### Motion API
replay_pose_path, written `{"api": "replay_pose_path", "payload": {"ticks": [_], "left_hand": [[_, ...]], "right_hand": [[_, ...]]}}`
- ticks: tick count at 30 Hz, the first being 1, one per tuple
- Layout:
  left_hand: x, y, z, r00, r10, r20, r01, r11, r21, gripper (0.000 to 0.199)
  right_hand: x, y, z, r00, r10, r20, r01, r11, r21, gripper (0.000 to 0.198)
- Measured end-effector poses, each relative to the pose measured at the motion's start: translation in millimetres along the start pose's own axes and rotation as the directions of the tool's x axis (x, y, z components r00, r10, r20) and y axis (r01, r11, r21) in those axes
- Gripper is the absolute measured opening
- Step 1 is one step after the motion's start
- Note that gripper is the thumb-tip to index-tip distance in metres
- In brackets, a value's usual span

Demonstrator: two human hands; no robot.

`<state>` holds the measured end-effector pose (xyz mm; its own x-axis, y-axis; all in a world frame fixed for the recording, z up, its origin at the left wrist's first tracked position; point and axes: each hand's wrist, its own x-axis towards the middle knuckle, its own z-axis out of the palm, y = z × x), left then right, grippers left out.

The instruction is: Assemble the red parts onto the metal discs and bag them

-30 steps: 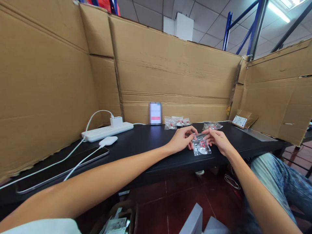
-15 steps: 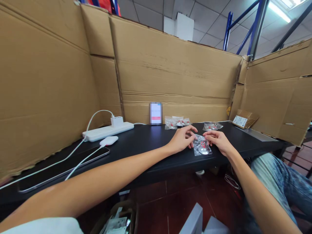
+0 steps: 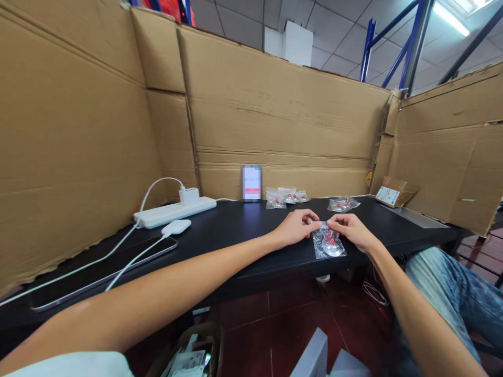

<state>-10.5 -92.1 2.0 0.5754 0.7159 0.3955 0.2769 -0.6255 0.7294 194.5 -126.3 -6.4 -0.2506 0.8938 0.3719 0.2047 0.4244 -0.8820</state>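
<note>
A small clear plastic bag [image 3: 329, 247] lies near the front edge of the black table, with a shiny round piece and a red mark showing through it. My left hand [image 3: 295, 226] pinches the bag's upper left corner between thumb and fingers. At the upper right of the same edge, my right hand [image 3: 350, 229] is closed, its thumb and forefinger on the plastic. What the round piece is, I cannot make out.
Similar bags lie in a pile [image 3: 286, 197] at the back, with another bag group [image 3: 342, 203] to its right. A phone [image 3: 251, 183] leans on the cardboard wall [image 3: 283, 115]. At left are a white power strip [image 3: 176, 210] and a tablet-like device [image 3: 106, 272].
The bag has shifted slightly toward me. My left fingers have closed from a looser pose onto its upper edge, and my right hand has come in a little to the left.
</note>
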Motion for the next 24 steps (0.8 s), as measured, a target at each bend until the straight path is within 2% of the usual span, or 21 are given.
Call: {"api": "replay_pose_path", "payload": {"ticks": [4,10,17,24], "left_hand": [[-1.2,2.0,-1.3,0.996,0.035,0.078,-0.037,0.999,0.025,0.028],[1.0,1.1,-1.4,0.997,0.031,0.066,-0.036,0.997,0.068,0.03],[4.1,-1.0,-4.8,0.998,0.052,0.044,-0.057,0.989,0.136,0.031],[9.4,-6.2,-10.9,0.998,0.06,-0.014,-0.054,0.969,0.243,0.031]], "right_hand": [[-1.6,-1.0,-0.1,0.999,0.01,0.039,-0.008,0.999,-0.034,0.039],[-2.2,1.5,-2.9,0.999,0.006,0.046,-0.002,0.997,-0.083,0.038],[-1.3,5.8,-3.5,0.986,0.058,-0.155,-0.047,0.996,0.071,0.039],[4.4,13.3,-3.7,0.958,0.083,-0.276,-0.063,0.995,0.08,0.04]]}}
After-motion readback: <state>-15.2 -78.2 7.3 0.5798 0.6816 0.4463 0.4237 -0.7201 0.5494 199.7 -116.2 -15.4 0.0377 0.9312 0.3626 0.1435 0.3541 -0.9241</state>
